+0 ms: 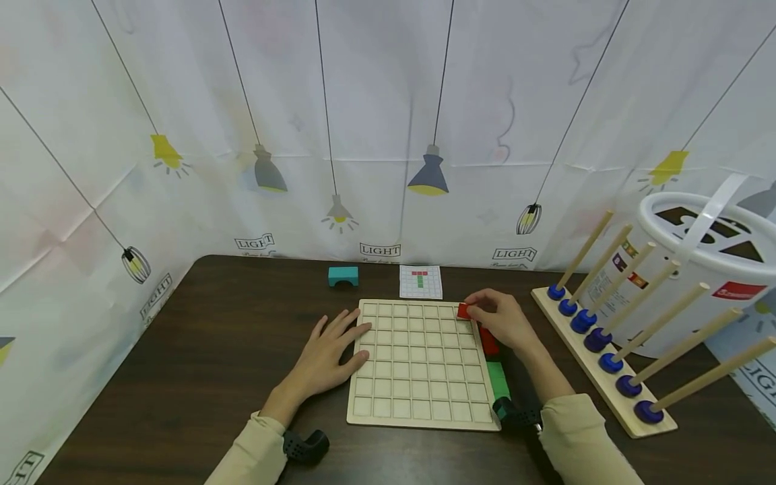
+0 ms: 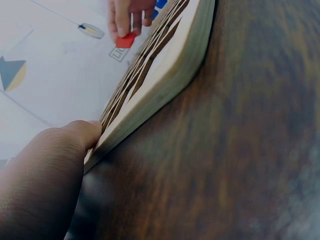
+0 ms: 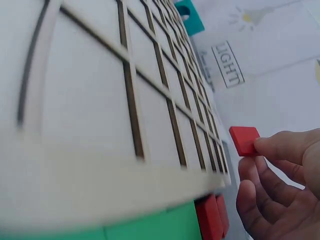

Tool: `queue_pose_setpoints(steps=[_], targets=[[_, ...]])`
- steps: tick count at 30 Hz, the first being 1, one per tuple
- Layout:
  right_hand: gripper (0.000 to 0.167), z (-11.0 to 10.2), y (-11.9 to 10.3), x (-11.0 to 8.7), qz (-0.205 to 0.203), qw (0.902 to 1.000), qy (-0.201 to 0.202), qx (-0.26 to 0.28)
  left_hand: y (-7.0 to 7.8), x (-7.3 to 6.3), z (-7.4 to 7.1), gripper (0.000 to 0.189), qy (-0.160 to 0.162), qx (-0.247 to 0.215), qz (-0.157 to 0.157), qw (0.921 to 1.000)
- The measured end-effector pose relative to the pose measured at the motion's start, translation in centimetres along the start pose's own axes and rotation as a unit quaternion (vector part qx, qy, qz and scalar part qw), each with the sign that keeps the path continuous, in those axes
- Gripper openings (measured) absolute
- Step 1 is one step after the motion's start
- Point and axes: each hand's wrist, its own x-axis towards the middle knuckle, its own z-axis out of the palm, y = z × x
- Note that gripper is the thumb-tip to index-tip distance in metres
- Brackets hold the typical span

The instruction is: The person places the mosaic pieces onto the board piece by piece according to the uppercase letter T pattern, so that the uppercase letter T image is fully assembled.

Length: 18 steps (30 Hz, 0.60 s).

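Note:
A wooden grid board [image 1: 424,428] lies flat on the dark table. My right hand [image 1: 500,320] pinches a red square tile [image 3: 245,141] between thumb and fingers, just over the board's far right corner. The left hand [image 1: 327,353] rests with spread fingers along the board's left edge; in the left wrist view its thumb [image 2: 82,132] touches the board's side. Beside the right edge lie red tiles [image 1: 488,342] and green tiles [image 1: 498,379]. Behind the board is a small card [image 1: 421,281] with a red and green T-shaped pattern on a grid.
A teal arch block [image 1: 343,275] stands behind the board's left corner. To the right, a wooden base [image 1: 657,426] carries several upright pegs with blue rings. A white bucket [image 1: 655,283] with a cut-out lid stands behind it. A printed curtain [image 1: 376,121] hangs at the table's back.

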Motion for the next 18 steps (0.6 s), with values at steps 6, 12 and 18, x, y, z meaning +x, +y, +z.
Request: queue_pose_setpoints(steps=[6, 12, 18], targets=[[0.021, 1.3, -1.1, 0.3, -0.007, 0.9996, -0.02, 0.019, 0.0, 0.0, 0.0, 0.053, -0.004, 0.005, -0.001, 1.0], [0.019, 2.5, -2.2, 0.4, -0.026, 0.998, -0.039, 0.043, 0.1, 0.1, -0.1, 0.053, -0.008, 0.005, -0.001, 1.0], [0.017, 3.9, -3.3, 0.8, -0.038, 0.9962, -0.062, 0.049, 0.0, 0.1, 0.0, 0.052, -0.005, 0.005, -0.004, 1.0]])
